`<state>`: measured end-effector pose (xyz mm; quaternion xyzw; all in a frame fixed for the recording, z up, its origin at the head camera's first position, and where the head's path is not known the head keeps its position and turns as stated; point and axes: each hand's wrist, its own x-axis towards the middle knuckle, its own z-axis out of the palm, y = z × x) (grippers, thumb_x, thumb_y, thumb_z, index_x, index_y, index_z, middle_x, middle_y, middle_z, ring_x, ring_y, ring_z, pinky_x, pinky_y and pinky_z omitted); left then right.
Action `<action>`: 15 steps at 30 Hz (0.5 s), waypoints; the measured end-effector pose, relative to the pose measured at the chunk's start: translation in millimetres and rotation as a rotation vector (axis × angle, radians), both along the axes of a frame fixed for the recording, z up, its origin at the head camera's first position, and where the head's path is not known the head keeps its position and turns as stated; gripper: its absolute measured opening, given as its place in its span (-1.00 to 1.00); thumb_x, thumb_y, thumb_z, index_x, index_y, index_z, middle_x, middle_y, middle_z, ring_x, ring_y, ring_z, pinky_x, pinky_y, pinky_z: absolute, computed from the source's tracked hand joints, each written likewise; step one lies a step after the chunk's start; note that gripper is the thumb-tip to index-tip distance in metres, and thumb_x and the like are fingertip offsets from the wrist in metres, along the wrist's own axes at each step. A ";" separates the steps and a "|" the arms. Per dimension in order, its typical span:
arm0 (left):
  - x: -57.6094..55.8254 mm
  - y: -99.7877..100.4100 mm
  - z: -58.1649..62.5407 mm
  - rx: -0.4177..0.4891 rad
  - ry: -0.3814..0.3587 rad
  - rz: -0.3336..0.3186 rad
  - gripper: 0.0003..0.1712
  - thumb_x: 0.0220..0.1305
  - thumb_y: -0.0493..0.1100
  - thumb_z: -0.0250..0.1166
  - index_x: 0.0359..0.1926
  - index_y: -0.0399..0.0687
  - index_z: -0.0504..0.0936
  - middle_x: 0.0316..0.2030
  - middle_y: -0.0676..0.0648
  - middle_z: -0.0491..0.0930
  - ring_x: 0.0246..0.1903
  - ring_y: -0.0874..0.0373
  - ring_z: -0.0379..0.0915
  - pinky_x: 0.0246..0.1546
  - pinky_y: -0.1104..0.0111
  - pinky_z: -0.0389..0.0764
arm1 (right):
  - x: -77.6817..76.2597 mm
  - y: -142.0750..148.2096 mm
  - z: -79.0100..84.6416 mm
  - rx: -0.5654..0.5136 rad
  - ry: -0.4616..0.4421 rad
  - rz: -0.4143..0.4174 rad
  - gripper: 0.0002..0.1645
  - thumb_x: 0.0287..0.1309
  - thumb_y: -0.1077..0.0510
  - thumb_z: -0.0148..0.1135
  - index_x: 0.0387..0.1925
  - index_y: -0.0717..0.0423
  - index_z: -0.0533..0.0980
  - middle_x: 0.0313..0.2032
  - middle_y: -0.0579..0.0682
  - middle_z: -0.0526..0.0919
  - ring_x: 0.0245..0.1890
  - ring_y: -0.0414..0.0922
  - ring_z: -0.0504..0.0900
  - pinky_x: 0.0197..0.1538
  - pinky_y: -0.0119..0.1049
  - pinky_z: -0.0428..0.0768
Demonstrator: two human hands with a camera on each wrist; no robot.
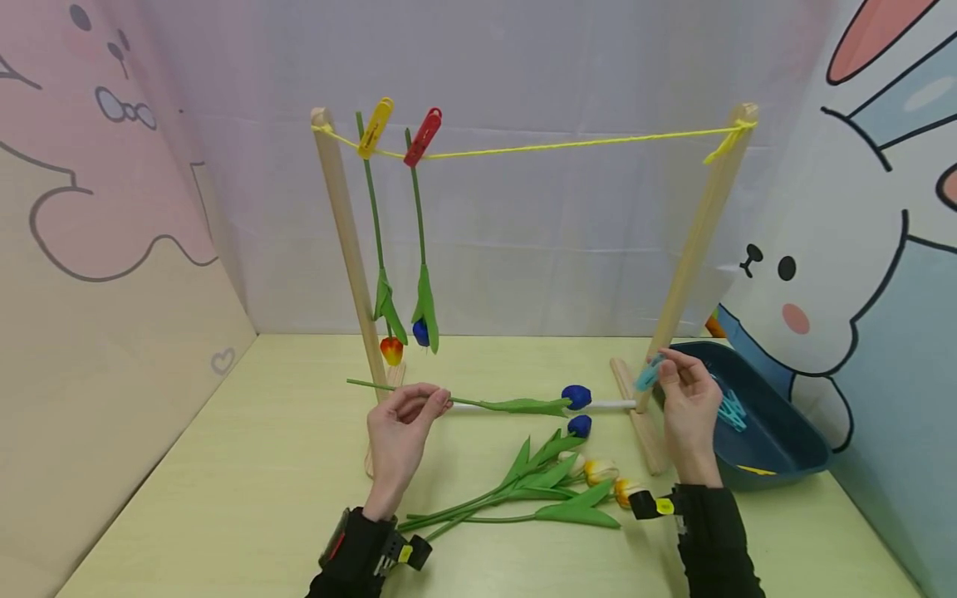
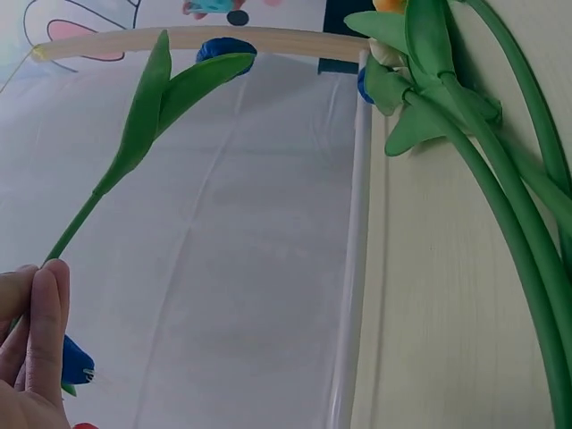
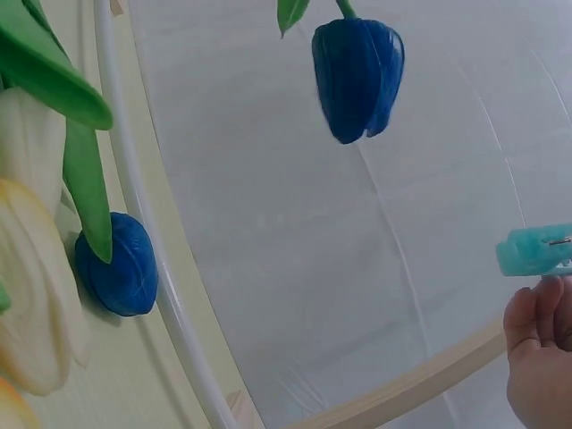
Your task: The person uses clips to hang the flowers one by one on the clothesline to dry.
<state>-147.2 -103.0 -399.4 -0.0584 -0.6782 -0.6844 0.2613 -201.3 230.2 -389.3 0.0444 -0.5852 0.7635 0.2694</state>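
My left hand (image 1: pixel 404 423) pinches the green stem of a blue artificial tulip (image 1: pixel 576 397), which lies nearly level in the air with its bloom to the right. In the left wrist view its leaves (image 2: pixel 138 125) slant up from the fingertips. My right hand (image 1: pixel 689 407) holds a light-blue clothespin (image 1: pixel 649 372) between thumb and fingers, in front of the right post. Below, several tulips (image 1: pixel 523 486) with blue, white and yellow-orange blooms lie on the table. Upside down on the yellow string (image 1: pixel 568 144) hang two tulips, under a yellow clothespin (image 1: pixel 375 129) and a red clothespin (image 1: pixel 423 138).
Two wooden posts, left (image 1: pixel 347 241) and right (image 1: pixel 699 232), carry the string and stand on wooden feet. A white rod (image 1: pixel 613 404) runs low between them. At the right, a dark blue basin (image 1: pixel 785 423) contains light-blue clothespins (image 1: pixel 733 410) and a yellow piece.
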 end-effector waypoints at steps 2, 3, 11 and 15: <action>-0.4 0.5 -1.5 -0.032 0.055 0.014 -0.88 0.22 -0.36 0.41 -0.22 -0.33 0.69 -0.34 -0.36 0.75 -0.37 0.27 0.75 -0.22 0.44 0.73 | -0.1 -0.4 0.0 0.003 -0.002 -0.014 -0.80 0.40 0.27 0.11 -0.06 0.25 0.59 -0.27 -0.16 0.74 -0.21 -0.31 0.71 -0.09 -0.61 0.62; -0.9 0.7 -2.2 -0.042 0.078 0.017 -0.87 0.22 -0.37 0.40 -0.22 -0.34 0.67 -0.34 -0.38 0.74 -0.37 0.28 0.75 -0.22 0.45 0.72 | -0.1 -0.5 -0.1 0.005 -0.003 -0.018 -0.81 0.40 0.27 0.12 -0.06 0.24 0.60 -0.27 -0.17 0.75 -0.23 -0.32 0.70 -0.13 -0.60 0.61; -1.0 3.4 -2.1 -0.076 0.185 0.026 -0.86 0.25 -0.40 0.36 -0.30 -0.41 0.54 -0.27 -0.42 0.72 -0.27 0.37 0.73 -0.17 0.46 0.71 | -0.3 -1.2 -0.9 -0.005 -0.009 -0.016 -0.79 0.41 0.25 0.12 -0.06 0.30 0.59 -0.29 -0.15 0.77 -0.36 -0.28 0.63 -0.27 -0.55 0.60; -0.2 3.2 0.2 -0.073 0.213 0.063 -0.78 0.25 -0.43 0.35 -0.40 -0.43 0.44 -0.27 -0.44 0.72 -0.28 0.39 0.73 -0.25 0.55 0.68 | -0.3 -1.8 -1.9 -0.011 0.019 0.003 -0.79 0.41 0.26 0.10 -0.07 0.30 0.58 -0.28 -0.12 0.78 -0.41 -0.25 0.61 -0.28 -0.56 0.62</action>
